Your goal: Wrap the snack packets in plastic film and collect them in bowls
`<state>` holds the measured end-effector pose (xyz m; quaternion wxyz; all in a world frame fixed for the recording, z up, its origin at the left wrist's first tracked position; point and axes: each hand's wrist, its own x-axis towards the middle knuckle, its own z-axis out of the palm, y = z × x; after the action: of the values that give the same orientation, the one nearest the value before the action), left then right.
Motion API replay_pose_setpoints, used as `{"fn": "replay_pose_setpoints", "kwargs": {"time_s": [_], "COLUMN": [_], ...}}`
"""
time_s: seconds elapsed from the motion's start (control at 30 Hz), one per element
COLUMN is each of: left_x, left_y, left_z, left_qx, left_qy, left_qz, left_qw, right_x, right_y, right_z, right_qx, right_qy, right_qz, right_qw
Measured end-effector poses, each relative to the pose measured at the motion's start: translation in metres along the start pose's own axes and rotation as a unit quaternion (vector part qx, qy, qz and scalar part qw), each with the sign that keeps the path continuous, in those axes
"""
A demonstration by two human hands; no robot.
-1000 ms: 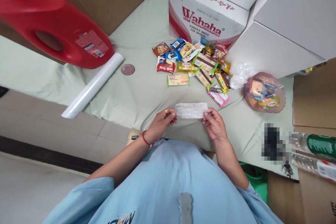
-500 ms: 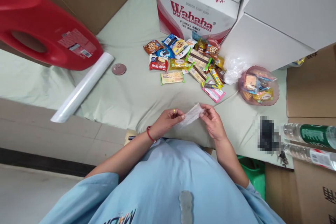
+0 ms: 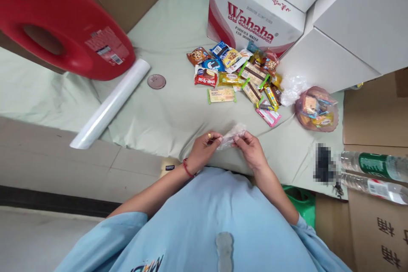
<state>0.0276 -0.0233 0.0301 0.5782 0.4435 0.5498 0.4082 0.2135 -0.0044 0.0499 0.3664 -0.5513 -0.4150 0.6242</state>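
Observation:
A crumpled piece of clear plastic film (image 3: 230,137), perhaps a thin bag, is stretched between my two hands near the table's front edge. My left hand (image 3: 204,148), with a ring and a red bracelet, pinches its left end between thumb and fingers. On the other side my right hand (image 3: 251,151) grips it with thumb and fingers closed. Beyond the hands lies a pile of wrapped snacks (image 3: 231,78). A pink see-through bowl (image 3: 299,117) to the right of the pile holds more wrapped snacks, and crumpled clear plastic (image 3: 291,87) rests beside it.
A white roll (image 3: 111,104) and a round pinkish lid (image 3: 156,81) lie at the left, near a big red jug (image 3: 76,29). Behind the snacks stands a Wahaha water carton (image 3: 251,17). Two plastic bottles (image 3: 376,163) lie at the right. Below the table edge is a green bin (image 3: 302,204).
My right hand has shifted inward along the plastic film, which is now more bunched up. The whole view has shifted slightly, so the things on the table appear farther right.

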Motion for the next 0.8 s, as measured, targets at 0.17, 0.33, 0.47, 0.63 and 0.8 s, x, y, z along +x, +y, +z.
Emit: {"fn": "replay_pose_setpoints", "kwargs": {"time_s": [0.17, 0.33, 0.47, 0.63, 0.8], "left_x": [0.002, 0.006, 0.007, -0.002, -0.003], "left_y": [-0.008, -0.012, -0.013, -0.008, 0.001], "left_z": [-0.033, -0.046, -0.048, -0.043, -0.026], "left_qx": [-0.068, -0.15, -0.154, -0.03, 0.005], "left_qy": [0.048, 0.102, 0.109, 0.183, 0.041], "left_qz": [-0.028, -0.053, -0.061, 0.016, -0.001], "left_qw": [0.996, 0.982, 0.98, 0.983, 0.999], "right_x": [0.006, 0.009, 0.009, 0.005, 0.0], "right_y": [-0.007, -0.011, -0.01, -0.011, -0.007], "right_z": [0.006, 0.012, 0.014, 0.009, -0.003], "right_qx": [0.027, 0.087, 0.121, 0.157, 0.168], "right_qy": [-0.021, -0.008, -0.02, -0.028, -0.023], "right_qz": [0.049, 0.07, 0.071, 0.05, 0.047], "right_qw": [0.998, 0.994, 0.99, 0.986, 0.984]}}
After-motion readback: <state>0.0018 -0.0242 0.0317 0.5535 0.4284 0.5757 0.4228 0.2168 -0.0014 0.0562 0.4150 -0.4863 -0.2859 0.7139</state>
